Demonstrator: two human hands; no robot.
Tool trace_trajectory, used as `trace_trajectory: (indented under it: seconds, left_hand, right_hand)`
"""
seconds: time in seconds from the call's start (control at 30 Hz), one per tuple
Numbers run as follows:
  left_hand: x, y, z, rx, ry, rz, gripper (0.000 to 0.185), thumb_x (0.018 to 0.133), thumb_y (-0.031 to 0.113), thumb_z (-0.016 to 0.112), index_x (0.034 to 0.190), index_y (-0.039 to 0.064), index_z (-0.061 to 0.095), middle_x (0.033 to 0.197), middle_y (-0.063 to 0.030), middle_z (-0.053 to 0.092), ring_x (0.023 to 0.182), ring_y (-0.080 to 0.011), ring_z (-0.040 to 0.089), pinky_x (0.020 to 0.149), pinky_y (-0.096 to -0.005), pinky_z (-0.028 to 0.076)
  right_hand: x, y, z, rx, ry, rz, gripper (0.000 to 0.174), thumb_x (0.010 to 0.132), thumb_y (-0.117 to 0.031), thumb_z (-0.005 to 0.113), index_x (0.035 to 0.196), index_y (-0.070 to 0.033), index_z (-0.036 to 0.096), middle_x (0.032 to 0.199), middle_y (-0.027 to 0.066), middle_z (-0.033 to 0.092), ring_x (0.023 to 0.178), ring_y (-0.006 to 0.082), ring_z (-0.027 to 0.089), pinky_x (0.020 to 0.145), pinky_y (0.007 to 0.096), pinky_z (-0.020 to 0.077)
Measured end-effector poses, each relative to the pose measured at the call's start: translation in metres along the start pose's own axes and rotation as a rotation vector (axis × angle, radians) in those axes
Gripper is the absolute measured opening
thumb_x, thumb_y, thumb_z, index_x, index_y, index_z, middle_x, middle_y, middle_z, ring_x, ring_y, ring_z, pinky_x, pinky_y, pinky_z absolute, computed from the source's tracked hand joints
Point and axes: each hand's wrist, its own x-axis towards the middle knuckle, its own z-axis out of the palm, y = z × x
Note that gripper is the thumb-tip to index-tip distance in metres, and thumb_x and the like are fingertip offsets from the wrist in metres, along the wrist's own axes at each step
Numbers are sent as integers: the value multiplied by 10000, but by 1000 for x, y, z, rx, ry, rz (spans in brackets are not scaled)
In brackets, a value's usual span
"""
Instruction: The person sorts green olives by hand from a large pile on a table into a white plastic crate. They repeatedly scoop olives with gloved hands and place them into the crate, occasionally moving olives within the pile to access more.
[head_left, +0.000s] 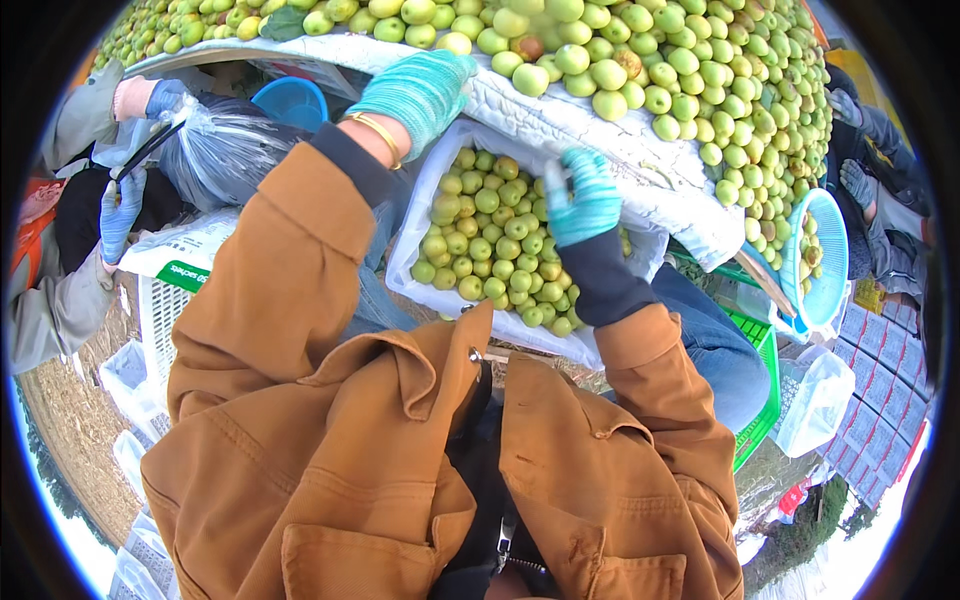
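Note:
My left hand (420, 94), in a teal knit glove with a gold bangle at the wrist, is at the edge of the pale padded cloth (547, 105). Its fingers curl away from me, so whatever they may hold is hidden. Just beyond it lies a large heap of green jujubes (682, 60), a few of them browned. My right hand (586, 199), gloved alike, hovers over the right part of a crate lined with white plastic (409, 259). Its fingers are bent and slightly apart, and no fruit shows between them. Many green jujubes (499, 240) fill the crate before me.
At left, a person's gloved hand (121, 214) holds a dark strip near a clear plastic bag (225, 154). A blue basin (292, 103) stands beneath the table edge. Rightward are a light-blue basket (799, 247), a green crate (757, 337), stacked boxes (877, 382) and another worker's gloved hand (856, 182).

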Motion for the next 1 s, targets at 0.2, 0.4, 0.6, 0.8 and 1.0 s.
trace_trajectory:
  seconds: [0.2,0.4,0.6,0.8,1.0]
  left_hand:
    - [46,42,43,34,109,-38,450,803,222,632,1218,103,509,1079,-167,540,1007,-353,538,885,-427,452]
    - [57,63,49,41,138,-22,447,738,132,669,1139,50,489,1094,-195,496,956,-360,549,815,-441,491]
    - [76,45,35,-487,630,-438,438,786,176,659,1152,20,475,1097,-210,488,961,-377,552,870,-415,472]
    - [101,16,27,-388,392,-345,513,770,185,716,1210,53,488,1137,-201,563,1049,-362,563,908,-406,466]
    - [95,50,13,-578,418,-25,496,775,100,715,1218,79,493,1150,-115,577,1080,-272,559,943,-349,443]
  right_hand:
    - [100,13,-8,-653,80,-205,488,761,-270,660,1237,-270,553,1274,131,497,1160,367,447,913,517,389]
    - [104,47,-15,-741,98,-195,343,741,-307,666,1076,-241,630,1187,109,533,1134,350,476,842,538,426]
    - [90,59,-42,-892,342,-63,269,783,-307,636,1013,-165,629,1227,73,503,1126,322,439,883,499,389]
    - [153,22,-14,-565,172,-364,430,802,-267,624,1216,-178,549,1201,96,550,1088,313,511,926,453,400]
    - [158,9,-11,484,75,-135,494,866,-216,638,1296,-52,460,1188,145,486,983,193,515,882,341,455]
